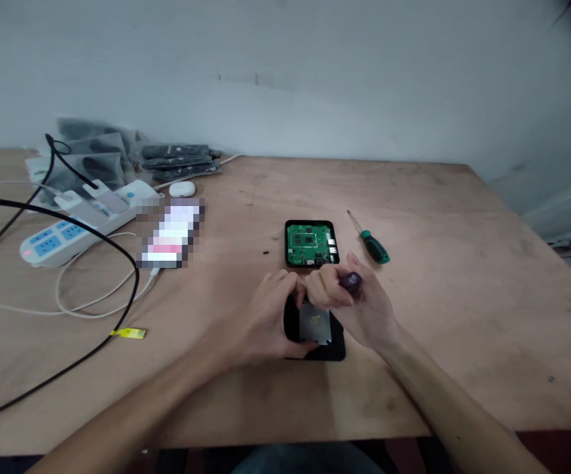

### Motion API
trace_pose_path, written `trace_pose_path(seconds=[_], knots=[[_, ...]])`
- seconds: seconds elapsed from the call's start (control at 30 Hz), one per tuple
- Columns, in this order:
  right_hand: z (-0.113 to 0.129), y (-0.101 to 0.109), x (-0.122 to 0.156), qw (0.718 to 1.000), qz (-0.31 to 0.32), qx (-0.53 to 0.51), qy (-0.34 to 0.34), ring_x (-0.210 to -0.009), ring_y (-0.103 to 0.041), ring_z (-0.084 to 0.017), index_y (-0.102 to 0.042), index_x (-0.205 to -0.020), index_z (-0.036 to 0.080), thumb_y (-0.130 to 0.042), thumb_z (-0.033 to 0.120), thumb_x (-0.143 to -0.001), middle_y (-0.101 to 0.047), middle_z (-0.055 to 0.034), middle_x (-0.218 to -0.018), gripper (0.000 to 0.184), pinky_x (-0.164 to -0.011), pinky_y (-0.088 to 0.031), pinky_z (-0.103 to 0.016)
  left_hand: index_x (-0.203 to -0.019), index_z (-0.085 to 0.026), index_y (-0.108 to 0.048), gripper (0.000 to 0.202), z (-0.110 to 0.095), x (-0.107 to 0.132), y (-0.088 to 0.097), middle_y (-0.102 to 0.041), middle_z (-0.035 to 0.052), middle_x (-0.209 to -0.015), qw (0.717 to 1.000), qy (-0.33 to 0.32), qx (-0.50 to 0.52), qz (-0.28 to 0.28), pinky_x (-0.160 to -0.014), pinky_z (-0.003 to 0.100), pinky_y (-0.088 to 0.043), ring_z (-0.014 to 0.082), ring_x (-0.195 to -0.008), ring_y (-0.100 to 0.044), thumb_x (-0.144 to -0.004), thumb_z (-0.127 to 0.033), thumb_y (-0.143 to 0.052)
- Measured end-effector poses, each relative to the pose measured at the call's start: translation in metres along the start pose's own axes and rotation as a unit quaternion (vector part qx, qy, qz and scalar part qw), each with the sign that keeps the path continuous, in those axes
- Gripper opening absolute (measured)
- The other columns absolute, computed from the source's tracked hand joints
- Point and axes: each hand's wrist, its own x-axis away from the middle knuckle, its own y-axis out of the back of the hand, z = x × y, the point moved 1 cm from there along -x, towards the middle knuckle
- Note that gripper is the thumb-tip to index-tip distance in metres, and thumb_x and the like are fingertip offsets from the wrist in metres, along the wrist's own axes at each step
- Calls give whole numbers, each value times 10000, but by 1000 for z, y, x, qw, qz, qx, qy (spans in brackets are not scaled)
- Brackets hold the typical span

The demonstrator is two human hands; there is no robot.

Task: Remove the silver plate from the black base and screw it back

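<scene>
Left hand (270, 316) grips the near case (337, 350) at the front centre of the table (463, 296); right hand (362, 309) is closed on one dark tool (350, 282) above it. One far case (287, 245) holding one green board (310, 242) and one screwdriver (374, 247) lie just beyond.

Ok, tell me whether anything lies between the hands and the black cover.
Nothing visible: the left hand holds the cover, and the right hand, gripping a dark tool, is over its far edge.
</scene>
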Motion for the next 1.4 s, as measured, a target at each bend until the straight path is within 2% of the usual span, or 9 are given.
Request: trace_pose_path(seconds=[0.13, 0.23, 0.33, 0.6, 0.7, 0.83, 0.97, 1.2, 1.4], knots=[[2, 2, 0, 999, -9, -36, 15, -634, -271, -190, -517, -722, 230, -507, 639, -1075, -299, 33, -658, 540, -662, -263, -364, -888, -237, -445, 550, -2, -1, 1, -622, 17, -1015, 1000, 1, 8, 4, -828, 414, -445, 236, -936, -565, -673, -385, -930], [3, 4, 1, 998, -7, -58, 14, -625, -228, -178, -597, -875, 228, -641, 534, -999, -293, 52, -676, 333, -647, -252, -346, -899, -243, -458, 545, -1, 0, 1, -614, 11, -1010, 1000, -4, 1, 4, -827, 420, -450, 243, -935, -562, -689, -411, -933], [1, 7, 2, 998, -1, -64, 13, -624, -239, -176, -597, -925, 236, -648, 470, -1009, -322, 53, -677, 254, -647, -266, -340, -920, -248, -473, 531, -1, 1, 1, -615, 19, -1020, 1000, -2, -7, 10, -826, 425, -460, 252, -942, -563, -710, -417, -930], [2, 9, 1, 999, 2, -30, 16, -632, -342, -183, -591, -771, 224, -592, 568, -1090, -422, 18, -676, 470, -663, -297, -354, -941, -240, -485, 513, 1, 3, 0, -653, 11, -1061, 1000, -26, 4, 11, -887, 419, -447, 244, -968, -586, -739, -401, -928], [3, 8, -1, 999, 3, -31, 13, -616, -330, -184, -551, -671, 225, -522, 654, -1116, -385, 17, -648, 618, -653, -281, -359, -922, -242, -470, 515, 3, 3, -2, -676, 29, -1098, 999, -28, 6, 15, -882, 423, -443, 260, -997, -593, -749, -397, -929], [2, 9, -2, 999, -4, -41, 9, -599, -277, -182, -516, -639, 230, -474, 704, -1117, -329, 30, -624, 674, -650, -257, -362, -914, -241, -466, 518, 1, 2, -1, -702, 38, -1148, 999, -28, 19, 19, -894, 428, -442, 267, -1031, -612, -750, -372, -940], [2, 8, 0, 999, -15, -42, 10, -600, -259, -187, -526, -648, 233, -453, 685, -1106, -319, 28, -618, 647, -653, -251, -369, -913, -240, -473, 512, -1, 2, 1, -709, 35, -1160, 999, -24, 17, 24, -909, 427, -444, 264, -1041, -615, -753, -380, -938], [3, 6, 4, 998, -32, -61, 5, -597, -191, -165, -588, -826, 226, -631, 533, -974, -257, 65, -633, 343, -625, -214, -345, -901, -234, -490, 511, -1, 2, 0, -683, 12, -1102, 1000, -22, 14, 17, -884, 417, -428, 248, -1011, -604, -743, -385, -952], [2, 5, 3, 998, -23, -57, 2, -598, -197, -162, -573, -849, 231, -661, 527, -1005, -280, 70, -635, 345, -625, -222, -340, -901, -235, -493, 528, -1, 1, 1, -618, -3, -993, 999, -20, 9, 24, -833, 392, -388, 237, -932, -561, -731, -406, -964]])
